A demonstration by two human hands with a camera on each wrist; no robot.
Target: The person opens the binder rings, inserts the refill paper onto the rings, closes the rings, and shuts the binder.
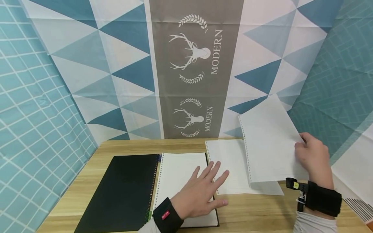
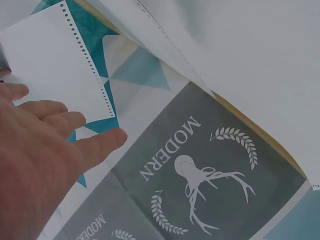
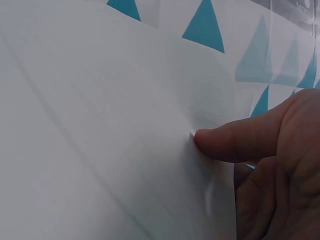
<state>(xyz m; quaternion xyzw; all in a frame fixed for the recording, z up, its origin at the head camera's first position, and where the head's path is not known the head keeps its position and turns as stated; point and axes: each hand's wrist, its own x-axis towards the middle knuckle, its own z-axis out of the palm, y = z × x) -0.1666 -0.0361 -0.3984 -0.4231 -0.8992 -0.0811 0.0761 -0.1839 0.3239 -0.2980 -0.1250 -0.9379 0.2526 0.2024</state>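
Two hands are at work over one wooden table [image 1: 247, 215]. The right hand [image 1: 316, 158] pinches one perforated white sheet [image 1: 271, 142] by its right edge, thumb on the near face, and holds it raised and tilted above the table's right side. Below it lies loose paper [image 1: 225, 153], also perforated along its left edge; how many sheets overlap there I cannot tell. The left hand [image 1: 201, 195] grasps nothing: its five digits are spread above the right half of one black notebook [image 1: 125, 191], and whether they touch anything is unclear. That half carries a white page stack [image 1: 179, 174], its leaves uncountable; a single row of holes runs down its left side. Each wrist wears one black band, two in all. Behind, one patterned backdrop [image 1: 198, 87] shows two deer heads and two "MODERN" words.
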